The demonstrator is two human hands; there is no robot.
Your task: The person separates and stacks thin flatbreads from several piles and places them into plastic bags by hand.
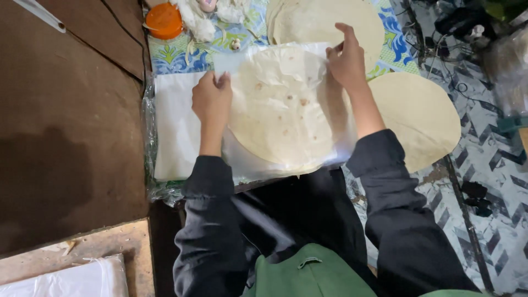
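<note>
Flatbread stack: round flatbreads in a clear plastic bag (286,110), centre of frame, between both hands.
Left hand (212,102): fingers curled, pinching the bag's left edge.
Right hand (346,58): fingers narrow, gripping the upper-right edge; equally near.
Nearby: loose flatbread (423,118) right; white bag pile (173,126) left.

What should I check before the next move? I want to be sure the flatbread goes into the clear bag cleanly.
1. Left hand grips the bag at its left top edge: ok.
2. Right hand holds the bag's right top edge: ok.
3. Flatbread lies flat inside the bag, no folds: ok.
4. Bag mouth fully past the flatbread's top edge: cannot tell.
5. White sheets on the left stay apart from the flatbread: ok.
6. Loose rounds, one behind and one at right, lie outside the bag: ok.
</note>
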